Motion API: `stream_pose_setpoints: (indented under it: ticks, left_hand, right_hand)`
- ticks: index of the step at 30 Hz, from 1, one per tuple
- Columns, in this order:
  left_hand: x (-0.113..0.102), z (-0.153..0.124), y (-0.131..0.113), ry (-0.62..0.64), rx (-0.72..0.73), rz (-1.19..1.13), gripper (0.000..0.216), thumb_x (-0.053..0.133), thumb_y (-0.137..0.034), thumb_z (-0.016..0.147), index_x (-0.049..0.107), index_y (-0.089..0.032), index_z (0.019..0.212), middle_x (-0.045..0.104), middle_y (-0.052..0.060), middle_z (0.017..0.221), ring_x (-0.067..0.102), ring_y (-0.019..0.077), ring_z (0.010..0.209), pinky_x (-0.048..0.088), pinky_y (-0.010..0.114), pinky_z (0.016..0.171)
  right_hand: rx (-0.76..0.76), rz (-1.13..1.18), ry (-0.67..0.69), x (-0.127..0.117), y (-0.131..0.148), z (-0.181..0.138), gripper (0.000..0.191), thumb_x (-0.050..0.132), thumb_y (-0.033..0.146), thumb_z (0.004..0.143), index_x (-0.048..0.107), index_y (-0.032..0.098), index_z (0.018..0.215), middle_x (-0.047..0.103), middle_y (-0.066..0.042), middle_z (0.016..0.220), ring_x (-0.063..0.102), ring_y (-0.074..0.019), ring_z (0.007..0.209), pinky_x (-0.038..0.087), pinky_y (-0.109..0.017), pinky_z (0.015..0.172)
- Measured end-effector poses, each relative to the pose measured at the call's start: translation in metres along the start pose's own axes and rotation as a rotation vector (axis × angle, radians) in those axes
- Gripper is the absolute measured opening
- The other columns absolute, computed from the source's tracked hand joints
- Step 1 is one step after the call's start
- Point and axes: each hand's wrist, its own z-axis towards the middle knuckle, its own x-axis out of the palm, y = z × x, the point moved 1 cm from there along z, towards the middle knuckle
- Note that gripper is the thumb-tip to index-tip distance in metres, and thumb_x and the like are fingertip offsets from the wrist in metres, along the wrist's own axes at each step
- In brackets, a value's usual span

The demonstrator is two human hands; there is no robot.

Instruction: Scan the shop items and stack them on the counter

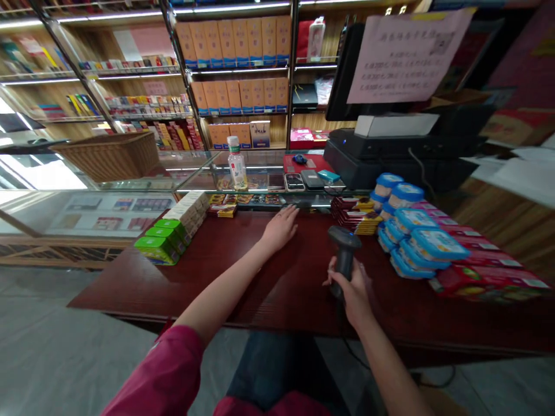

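My right hand (353, 286) is wrapped round the handle of a dark barcode scanner (345, 254), which stands upright above the counter with its head at the top. A cord runs down from below that hand. My left hand (281, 227) reaches forward with fingers stretched out, palm down at the wooden counter (225, 277), holding nothing. Dark red and yellow packets (355, 215) are stacked ahead of the scanner. A smaller pile of similar packets (223, 205) lies left of my left hand.
Green boxes (162, 241) and a row of white packs (191, 212) line the left. Blue-lidded tubs (420, 237) and red cartons (489, 280) stand right. Behind are a bottle (236, 167), a phone (294, 182), a wicker basket (110, 156) and a monitor (344, 72) with a paper notice.
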Motion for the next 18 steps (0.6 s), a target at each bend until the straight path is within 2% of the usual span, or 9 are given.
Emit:
stream_pose_setpoints:
  ticks: [4,6,8,11,13,15,18]
  left_hand:
    - [0.024,0.056,-0.074,0.021,0.179,-0.072,0.054,0.051,-0.026,0.101,0.044,-0.011,0.153,0.046,0.015,0.160,0.039,0.0216,0.153,0.033,0.037,0.127]
    - [0.037,0.079,-0.100,0.044,0.221,-0.058,0.059,0.054,-0.025,0.100,0.041,-0.009,0.155,0.040,0.015,0.165,0.034,0.0229,0.156,0.029,0.038,0.129]
    - [0.049,0.096,-0.117,0.078,0.197,-0.029,0.062,0.056,-0.024,0.099,0.039,-0.008,0.156,0.034,0.016,0.167,0.029,0.0250,0.158,0.028,0.040,0.129]
    - [0.064,0.109,-0.124,0.146,0.133,0.004,0.053,0.052,-0.017,0.100,0.047,-0.009,0.152,0.037,0.016,0.165,0.031,0.0246,0.156,0.030,0.041,0.128]
    - [0.069,0.110,-0.122,0.157,0.131,-0.001,0.046,0.047,-0.012,0.101,0.055,-0.012,0.146,0.045,0.014,0.161,0.037,0.0216,0.154,0.032,0.039,0.127]
    - [0.069,0.105,-0.118,0.142,0.140,-0.040,0.044,0.045,-0.010,0.101,0.059,-0.016,0.143,0.055,0.011,0.154,0.043,0.0188,0.150,0.034,0.036,0.126]
    - [0.060,0.087,-0.110,0.092,0.101,-0.190,0.041,0.049,-0.014,0.102,0.062,-0.020,0.141,0.060,0.008,0.149,0.053,0.0181,0.143,0.041,0.033,0.121]
  right_hand:
    - [-0.092,-0.076,-0.057,-0.048,0.011,0.005,0.043,0.084,0.032,0.071,0.065,0.023,0.108,0.072,-0.002,0.101,0.053,-0.0086,0.054,0.053,-0.026,0.051]
    - [-0.114,-0.103,-0.098,-0.064,0.015,0.006,0.042,0.083,0.032,0.072,0.068,0.021,0.110,0.074,-0.004,0.102,0.049,-0.0070,0.050,0.047,-0.024,0.046]
    - [-0.114,-0.071,-0.145,-0.073,0.016,0.005,0.042,0.084,0.032,0.072,0.069,0.020,0.110,0.075,-0.005,0.103,0.048,-0.0064,0.048,0.043,-0.023,0.043]
    - [-0.131,0.013,-0.188,-0.074,0.017,0.005,0.045,0.084,0.033,0.071,0.069,0.022,0.112,0.075,-0.007,0.112,0.048,-0.0064,0.048,0.041,-0.023,0.041]
    - [-0.138,0.028,-0.192,-0.071,0.017,0.006,0.045,0.083,0.033,0.072,0.069,0.022,0.113,0.075,-0.008,0.116,0.048,-0.0063,0.047,0.042,-0.023,0.041]
    - [-0.123,0.021,-0.184,-0.069,0.017,0.007,0.044,0.083,0.032,0.072,0.069,0.021,0.112,0.075,-0.010,0.116,0.047,-0.0059,0.046,0.042,-0.023,0.040]
    - [-0.112,0.020,-0.164,-0.070,0.018,0.007,0.046,0.084,0.033,0.071,0.069,0.021,0.113,0.076,-0.009,0.115,0.048,-0.0061,0.046,0.042,-0.023,0.041]
